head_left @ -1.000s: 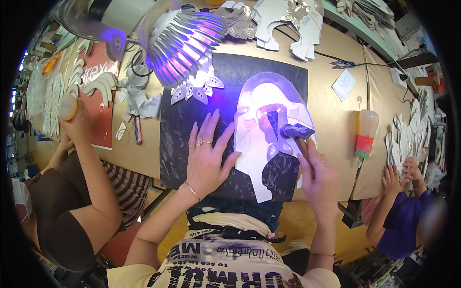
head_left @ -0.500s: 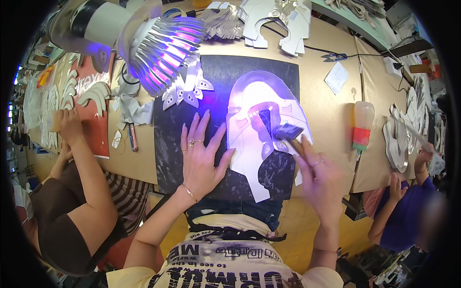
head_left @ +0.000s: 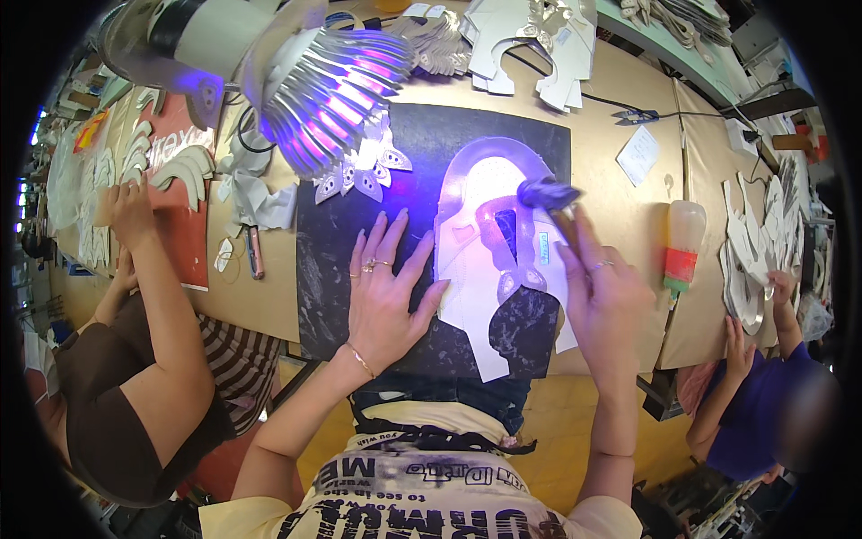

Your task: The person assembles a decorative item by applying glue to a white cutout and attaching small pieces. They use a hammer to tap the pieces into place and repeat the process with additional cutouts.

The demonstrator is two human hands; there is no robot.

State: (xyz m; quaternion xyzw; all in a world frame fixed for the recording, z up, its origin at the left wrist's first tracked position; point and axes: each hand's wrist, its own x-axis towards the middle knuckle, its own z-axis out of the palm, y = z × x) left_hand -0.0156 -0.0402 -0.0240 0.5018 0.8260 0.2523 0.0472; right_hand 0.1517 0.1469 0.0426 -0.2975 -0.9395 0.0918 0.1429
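Note:
A flat white shoe upper (head_left: 471, 260) with a shiny toe border lies on a dark board (head_left: 328, 269), partly lit violet. My left hand (head_left: 384, 301) rests flat with fingers spread just left of the upper, the thumb tip at its edge. A hammer (head_left: 549, 194) with a dark metal head and a short handle is in my right hand (head_left: 611, 305), its fingers wrapped round the handle. The head is over the upper's right side, near the toe curve. Whether it touches the piece I cannot tell.
A finned lamp (head_left: 337, 99) hangs at upper left, beside small winged pieces (head_left: 364, 175). To the right stand a glue bottle (head_left: 684, 242), a paper slip (head_left: 638, 155) and snips (head_left: 636, 117). Stacked cut pieces (head_left: 530, 54) lie at the back. Co-workers work at both sides.
My right hand has moved the hammer away from me, from the upper's middle opening toward the toe curve. My left hand stays spread beside the upper. The whole view has shifted slightly.

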